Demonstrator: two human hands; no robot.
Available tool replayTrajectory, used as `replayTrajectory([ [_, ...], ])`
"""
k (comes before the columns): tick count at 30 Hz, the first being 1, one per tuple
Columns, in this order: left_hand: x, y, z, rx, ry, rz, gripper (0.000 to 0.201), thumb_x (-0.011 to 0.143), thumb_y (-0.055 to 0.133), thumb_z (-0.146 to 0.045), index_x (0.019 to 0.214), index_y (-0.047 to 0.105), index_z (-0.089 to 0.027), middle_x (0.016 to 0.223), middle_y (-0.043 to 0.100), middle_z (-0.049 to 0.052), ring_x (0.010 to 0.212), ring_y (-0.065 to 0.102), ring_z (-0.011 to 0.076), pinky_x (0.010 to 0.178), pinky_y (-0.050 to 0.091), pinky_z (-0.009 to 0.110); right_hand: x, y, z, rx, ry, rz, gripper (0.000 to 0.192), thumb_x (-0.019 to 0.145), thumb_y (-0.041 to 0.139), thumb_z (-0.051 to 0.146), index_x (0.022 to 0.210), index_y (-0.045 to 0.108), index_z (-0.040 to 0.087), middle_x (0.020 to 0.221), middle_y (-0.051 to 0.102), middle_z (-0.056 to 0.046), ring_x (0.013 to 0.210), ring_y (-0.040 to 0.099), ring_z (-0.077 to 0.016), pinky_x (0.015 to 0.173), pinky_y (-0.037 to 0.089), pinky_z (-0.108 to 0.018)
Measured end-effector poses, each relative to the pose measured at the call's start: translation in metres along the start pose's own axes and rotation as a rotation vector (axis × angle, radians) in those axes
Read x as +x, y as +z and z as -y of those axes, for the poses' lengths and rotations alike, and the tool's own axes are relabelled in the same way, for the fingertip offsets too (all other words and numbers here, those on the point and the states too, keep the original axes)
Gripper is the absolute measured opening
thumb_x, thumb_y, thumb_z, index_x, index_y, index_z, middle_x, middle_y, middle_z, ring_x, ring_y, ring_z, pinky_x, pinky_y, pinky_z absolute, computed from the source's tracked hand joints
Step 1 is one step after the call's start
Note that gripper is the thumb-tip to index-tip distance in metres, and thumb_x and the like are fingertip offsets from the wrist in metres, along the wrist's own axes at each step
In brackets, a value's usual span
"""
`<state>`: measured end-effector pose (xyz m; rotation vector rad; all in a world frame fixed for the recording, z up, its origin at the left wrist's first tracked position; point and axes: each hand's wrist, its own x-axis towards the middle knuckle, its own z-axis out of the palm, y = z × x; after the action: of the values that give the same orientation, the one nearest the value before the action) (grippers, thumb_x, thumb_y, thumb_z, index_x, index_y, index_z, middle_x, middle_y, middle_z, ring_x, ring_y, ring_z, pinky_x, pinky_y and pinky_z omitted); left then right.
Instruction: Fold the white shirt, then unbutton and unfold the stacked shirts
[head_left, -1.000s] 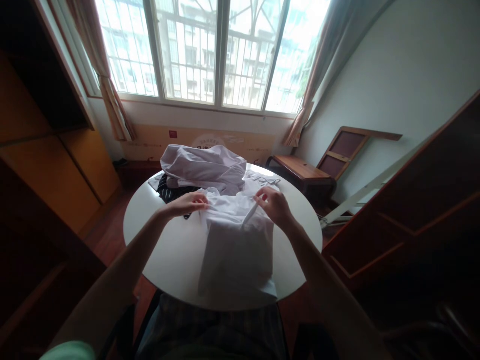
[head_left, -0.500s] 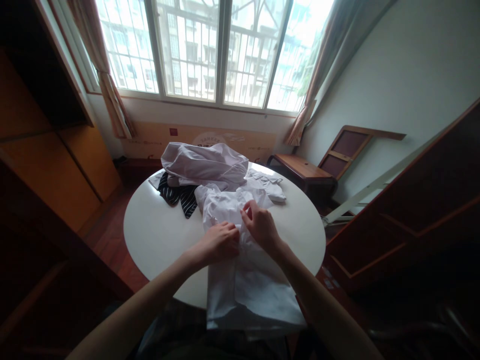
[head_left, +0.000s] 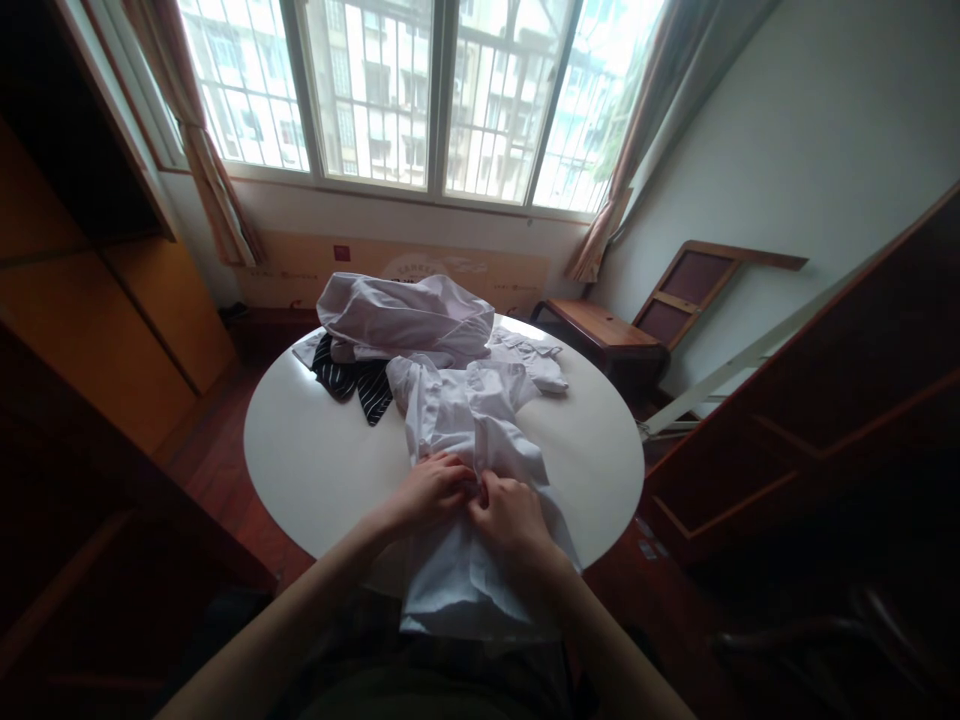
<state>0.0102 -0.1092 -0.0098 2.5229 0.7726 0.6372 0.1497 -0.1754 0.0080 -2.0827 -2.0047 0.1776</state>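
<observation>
A white shirt is pinched along its front by the left hand and right hand, fingers closed on the cloth side by side near the round white table's near edge, over which the hem hangs. Bare tabletop is left on either side of the grip. Beyond it lie a striped dark garment and a heap of white clothes; writing on the cardboard under the window cannot be read.
</observation>
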Motion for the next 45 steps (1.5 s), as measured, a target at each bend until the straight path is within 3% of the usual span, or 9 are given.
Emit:
replayTrajectory([
  [7, -0.002, 0.006, -0.003, -0.027, -0.043, -0.122, 0.011, 0.075, 0.057, -0.022, 0.08, 0.067, -0.02, 0.082, 0.061, 0.004, 0.076, 0.053, 0.0175, 0.071, 0.04, 0.029, -0.005, 0.007, -0.01, 0.227, -0.066, -0.13, 0.013, 0.072, 0.045, 0.021, 0.06, 0.052, 0.02, 0.058, 0.059, -0.001, 0.055, 0.049, -0.0143, 0.054, 0.029, -0.024],
  [11, -0.004, 0.003, -0.008, -0.082, -0.089, -0.154, 0.013, 0.074, 0.054, -0.015, 0.074, 0.067, -0.018, 0.075, 0.055, 0.002, 0.066, 0.051, 0.0136, 0.061, 0.039, 0.024, -0.003, 0.004, -0.017, 0.487, -0.161, -0.085, 0.015, 0.068, 0.045, 0.019, 0.053, 0.044, 0.02, 0.051, 0.048, 0.003, 0.051, 0.041, -0.0109, 0.052, 0.031, -0.022],
  [15, -0.004, 0.004, -0.008, -0.136, -0.088, -0.151, 0.018, 0.073, 0.05, -0.011, 0.074, 0.067, -0.017, 0.073, 0.051, 0.002, 0.065, 0.049, 0.0126, 0.058, 0.038, 0.022, 0.0, 0.001, -0.019, 0.684, -0.152, -0.048, 0.015, 0.067, 0.044, 0.019, 0.052, 0.041, 0.019, 0.049, 0.044, 0.004, 0.05, 0.041, -0.0099, 0.049, 0.033, -0.02],
  [22, -0.001, 0.003, -0.005, -0.321, 0.03, -0.067, 0.019, 0.071, 0.048, -0.007, 0.063, 0.065, -0.014, 0.072, 0.051, 0.002, 0.067, 0.048, 0.0122, 0.059, 0.04, 0.022, -0.001, 0.005, -0.017, 0.633, -0.146, -0.116, 0.014, 0.067, 0.045, 0.019, 0.053, 0.045, 0.019, 0.049, 0.047, 0.003, 0.05, 0.042, -0.0102, 0.05, 0.034, -0.021],
  [27, 0.0, 0.002, -0.005, -0.418, 0.055, -0.06, 0.019, 0.073, 0.048, -0.008, 0.063, 0.064, -0.013, 0.072, 0.052, 0.003, 0.068, 0.051, 0.0124, 0.06, 0.041, 0.022, 0.0, 0.004, -0.015, 0.711, -0.095, -0.089, 0.014, 0.066, 0.045, 0.021, 0.052, 0.045, 0.019, 0.045, 0.047, 0.004, 0.046, 0.042, -0.0101, 0.048, 0.034, -0.021],
  [34, -0.001, 0.005, -0.006, -0.388, 0.035, -0.104, 0.017, 0.075, 0.051, -0.011, 0.067, 0.066, -0.014, 0.073, 0.054, 0.003, 0.069, 0.052, 0.0132, 0.063, 0.043, 0.023, 0.006, 0.005, -0.018, 0.85, -0.031, -0.017, 0.016, 0.066, 0.048, 0.024, 0.052, 0.044, 0.019, 0.044, 0.043, 0.005, 0.045, 0.038, -0.0089, 0.046, 0.032, -0.02],
  [45, -0.001, 0.002, -0.01, -0.354, -0.005, -0.107, 0.015, 0.071, 0.052, -0.009, 0.075, 0.066, -0.014, 0.077, 0.057, 0.003, 0.075, 0.054, 0.0142, 0.07, 0.044, 0.024, 0.015, 0.008, -0.027, 0.777, -0.081, -0.008, 0.019, 0.066, 0.05, 0.033, 0.054, 0.046, 0.018, 0.05, 0.044, 0.003, 0.05, 0.039, -0.0096, 0.048, 0.031, -0.021],
])
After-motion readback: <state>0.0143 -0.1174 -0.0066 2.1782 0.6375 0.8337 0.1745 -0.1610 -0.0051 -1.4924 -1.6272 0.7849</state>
